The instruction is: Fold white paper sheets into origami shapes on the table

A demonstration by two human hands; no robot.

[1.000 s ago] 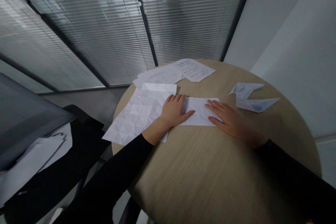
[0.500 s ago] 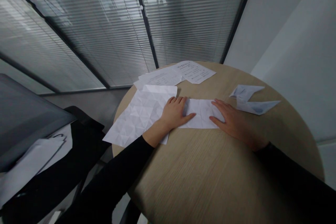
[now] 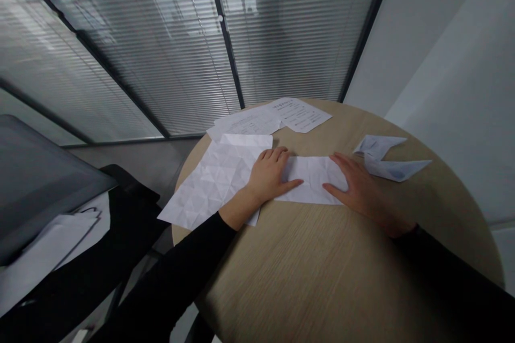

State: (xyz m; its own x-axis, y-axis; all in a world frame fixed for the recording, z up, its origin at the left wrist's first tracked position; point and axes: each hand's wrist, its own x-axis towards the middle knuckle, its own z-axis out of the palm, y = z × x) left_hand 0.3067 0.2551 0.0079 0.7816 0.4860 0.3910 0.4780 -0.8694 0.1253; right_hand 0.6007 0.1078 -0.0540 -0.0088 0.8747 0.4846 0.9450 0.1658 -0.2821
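A white strip of folded paper (image 3: 314, 179) lies flat on the round wooden table (image 3: 298, 273), with faint creases across it. My left hand (image 3: 269, 174) rests on its left end, fingers stretched out and the thumb pointing right along the paper. At the right end is my right hand (image 3: 358, 187), thumb and fingers spread apart over the paper's edge. Under and beside my left hand spreads a larger white sheet (image 3: 217, 171) covered in triangular creases. Part of that sheet is hidden by my left hand and forearm.
Printed sheets (image 3: 298, 114) lie at the table's far edge. A folded paper shape (image 3: 390, 158) with two pointed ends sits at the right. To the left stands a dark chair (image 3: 132, 185) with papers (image 3: 60, 241) on it. Blinds (image 3: 161, 53) hang beyond the table.
My right hand has shifted slightly to the right, with its thumb and fingers wider apart. My left hand stays on the strip. The whole view has tilted a little.
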